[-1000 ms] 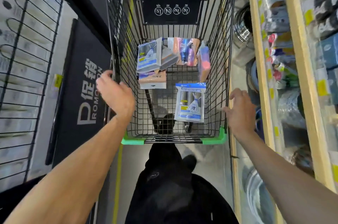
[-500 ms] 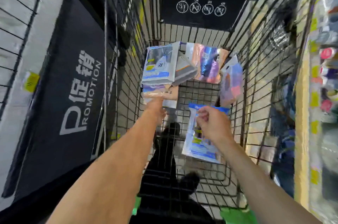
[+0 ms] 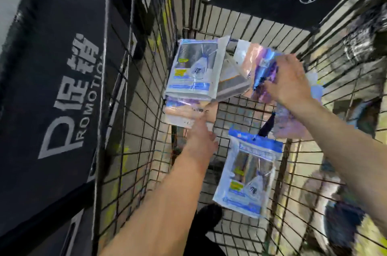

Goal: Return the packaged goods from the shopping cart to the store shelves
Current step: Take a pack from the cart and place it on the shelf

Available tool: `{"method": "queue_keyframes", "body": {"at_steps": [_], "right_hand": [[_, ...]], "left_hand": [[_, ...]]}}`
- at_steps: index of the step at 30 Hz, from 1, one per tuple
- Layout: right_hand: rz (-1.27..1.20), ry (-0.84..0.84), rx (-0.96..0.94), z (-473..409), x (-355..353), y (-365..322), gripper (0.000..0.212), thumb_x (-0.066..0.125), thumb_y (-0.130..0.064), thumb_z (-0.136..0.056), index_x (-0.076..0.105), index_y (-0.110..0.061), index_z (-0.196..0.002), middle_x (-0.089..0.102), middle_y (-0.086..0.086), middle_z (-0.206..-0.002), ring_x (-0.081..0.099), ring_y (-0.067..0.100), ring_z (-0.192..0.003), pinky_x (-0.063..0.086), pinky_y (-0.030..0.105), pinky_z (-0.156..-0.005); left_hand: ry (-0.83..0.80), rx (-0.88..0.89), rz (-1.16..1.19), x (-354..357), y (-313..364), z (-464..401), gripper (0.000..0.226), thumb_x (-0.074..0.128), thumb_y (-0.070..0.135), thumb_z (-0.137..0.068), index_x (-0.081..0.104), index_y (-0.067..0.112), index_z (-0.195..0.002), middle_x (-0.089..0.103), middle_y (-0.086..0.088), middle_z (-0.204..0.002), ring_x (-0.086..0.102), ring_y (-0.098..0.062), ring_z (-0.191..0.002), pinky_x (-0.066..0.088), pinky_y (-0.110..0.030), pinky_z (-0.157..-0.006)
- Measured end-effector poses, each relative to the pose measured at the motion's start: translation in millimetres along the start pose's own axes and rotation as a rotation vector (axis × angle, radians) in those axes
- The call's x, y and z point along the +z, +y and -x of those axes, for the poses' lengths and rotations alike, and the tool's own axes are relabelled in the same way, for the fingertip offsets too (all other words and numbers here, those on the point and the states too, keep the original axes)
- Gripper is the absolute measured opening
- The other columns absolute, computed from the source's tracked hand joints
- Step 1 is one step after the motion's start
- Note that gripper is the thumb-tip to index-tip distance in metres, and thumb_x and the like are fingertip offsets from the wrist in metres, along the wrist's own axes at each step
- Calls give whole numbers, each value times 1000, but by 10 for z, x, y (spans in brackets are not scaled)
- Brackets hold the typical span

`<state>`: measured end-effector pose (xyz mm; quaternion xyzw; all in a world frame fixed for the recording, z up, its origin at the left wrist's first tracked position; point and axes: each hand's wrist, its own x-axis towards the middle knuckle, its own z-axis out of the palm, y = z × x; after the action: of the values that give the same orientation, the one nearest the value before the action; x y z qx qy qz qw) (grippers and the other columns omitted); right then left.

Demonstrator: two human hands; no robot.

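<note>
Hands [image 3: 288, 80] on seemingly glossy, flat packets [image 3: 262, 71]

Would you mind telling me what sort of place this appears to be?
Most likely a retail store aisle. A wire shopping cart holds sealed retail packets such as a blue-topped packet, and beside the cart stands a black promotion sign. Both hands reach into the cart.

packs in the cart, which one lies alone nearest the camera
The blue-topped pack lies flat by itself on the cart floor, untouched. The others cluster at the far end, where both hands reach.
</note>
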<state>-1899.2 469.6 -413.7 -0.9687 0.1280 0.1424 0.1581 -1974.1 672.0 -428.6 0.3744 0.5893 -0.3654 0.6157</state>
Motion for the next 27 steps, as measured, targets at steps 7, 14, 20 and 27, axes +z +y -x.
{"method": "queue_keyframes", "body": {"at_steps": [7,14,20,27], "right_hand": [[136,-51,16,-428,-126,-43,51,76,-13,-74,55,4,-117,57,30,-118,57,46,-111,47,48,-95],[394,-183,15,-419,-272,-116,62,84,-33,-71,59,-11,-123,65,20,-114,56,43,-111,49,44,-83],[481,-168,24,-175,-294,-245,51,89,-38,-67,70,-12,-105,70,16,-99,68,37,-96,49,37,-71],[357,54,-21,463,-60,-167,54,75,-22,-78,49,-15,-125,69,18,-100,68,41,-90,35,37,-61]], "left_hand": [[-162,-109,376,52,-11,-174,53,59,51,-93,55,-2,-93,58,-17,-96,59,-24,-86,52,-30,-86],[38,16,773,379,-73,-120,21,68,34,-92,62,13,-95,59,-2,-93,53,-9,-75,48,-18,-76],[38,29,794,573,15,-73,9,60,26,-97,58,24,-89,68,17,-104,63,5,-93,33,-16,-109],[88,142,681,483,-90,-37,54,75,33,-84,56,15,-132,68,2,-104,65,-10,-93,51,-24,-64]]}}
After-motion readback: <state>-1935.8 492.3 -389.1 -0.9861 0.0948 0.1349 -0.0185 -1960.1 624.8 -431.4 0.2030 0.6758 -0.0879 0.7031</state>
